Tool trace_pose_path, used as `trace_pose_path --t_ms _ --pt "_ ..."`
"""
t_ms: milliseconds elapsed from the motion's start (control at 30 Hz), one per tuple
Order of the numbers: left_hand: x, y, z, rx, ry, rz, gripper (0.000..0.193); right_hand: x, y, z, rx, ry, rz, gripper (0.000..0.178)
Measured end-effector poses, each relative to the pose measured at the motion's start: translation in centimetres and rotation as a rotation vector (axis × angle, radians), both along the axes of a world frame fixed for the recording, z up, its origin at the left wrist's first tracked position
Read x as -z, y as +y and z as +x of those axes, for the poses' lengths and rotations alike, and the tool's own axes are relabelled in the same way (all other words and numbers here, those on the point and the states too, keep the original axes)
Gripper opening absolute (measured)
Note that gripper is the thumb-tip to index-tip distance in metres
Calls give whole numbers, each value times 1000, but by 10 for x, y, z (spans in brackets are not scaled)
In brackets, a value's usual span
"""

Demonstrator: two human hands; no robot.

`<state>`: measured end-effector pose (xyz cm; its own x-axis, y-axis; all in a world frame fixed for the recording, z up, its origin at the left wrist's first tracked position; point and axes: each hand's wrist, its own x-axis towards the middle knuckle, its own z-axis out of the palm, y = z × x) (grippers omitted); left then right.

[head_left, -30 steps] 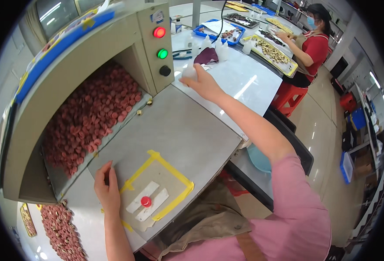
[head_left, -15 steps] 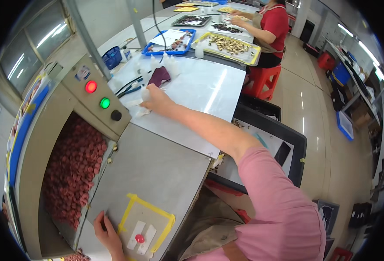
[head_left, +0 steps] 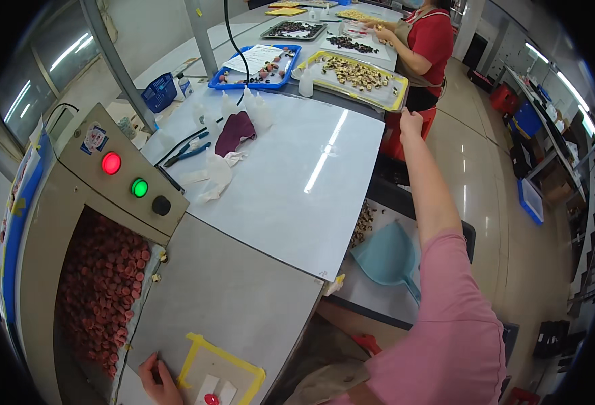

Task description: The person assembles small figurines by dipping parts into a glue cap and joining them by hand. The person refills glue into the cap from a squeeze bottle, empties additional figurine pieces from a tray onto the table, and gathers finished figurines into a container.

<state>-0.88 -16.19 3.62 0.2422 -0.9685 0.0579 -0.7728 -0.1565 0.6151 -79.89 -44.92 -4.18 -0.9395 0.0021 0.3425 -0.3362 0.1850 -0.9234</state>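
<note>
My left hand (head_left: 158, 382) rests on the grey work surface (head_left: 227, 273), fingers loosely bent and apart, holding nothing I can see. Beside it, a yellow tape frame (head_left: 227, 358) surrounds two white strips (head_left: 227, 392) with a round red piece (head_left: 211, 399) on them, cut off by the lower edge. My right arm stretches far forward. Its hand (head_left: 411, 124) is closed at the near right corner of a yellow-rimmed tray (head_left: 303, 66), which bears many small cream and dark pieces. The fingertips are partly hidden there.
Left stands a beige machine (head_left: 48, 236) with lit buttons and a heap of red discs (head_left: 105, 290). A purple cloth (head_left: 235, 133), pliers (head_left: 188, 151) and white bottles (head_left: 260, 111) lie or stand ahead. A blue dustpan (head_left: 387, 253) lies right. A co-worker in red (head_left: 429, 44) sits beyond.
My right hand has left the spot by the purple cloth and white gloves and swung right to the yellow-rimmed tray. The left hand stays by the tape frame. The view has shifted.
</note>
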Motion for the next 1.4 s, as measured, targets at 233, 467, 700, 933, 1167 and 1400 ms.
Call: trace_pose_path --t_ms 233,467,700,933,1167,1400 --pt "11 6 9 -12 40 -156 20 -43 1 31 -418 -625 -506 12" --pt "11 3 12 51 38 -200 18 -45 36 -24 -254 -628 -571 18" --pt "11 6 18 78 43 -196 20 -39 101 -11 -513 -778 -432 16" --pt "10 12 16 82 57 -192 20 -43 160 48 -780 -734 -301 17" --pt "12 19 41 34 376 -280 22 -73 273 93 -835 -642 -303 21" --pt "-72 -7 -79 523 642 -72 37 -120 391 125 -1052 -692 -134 40"
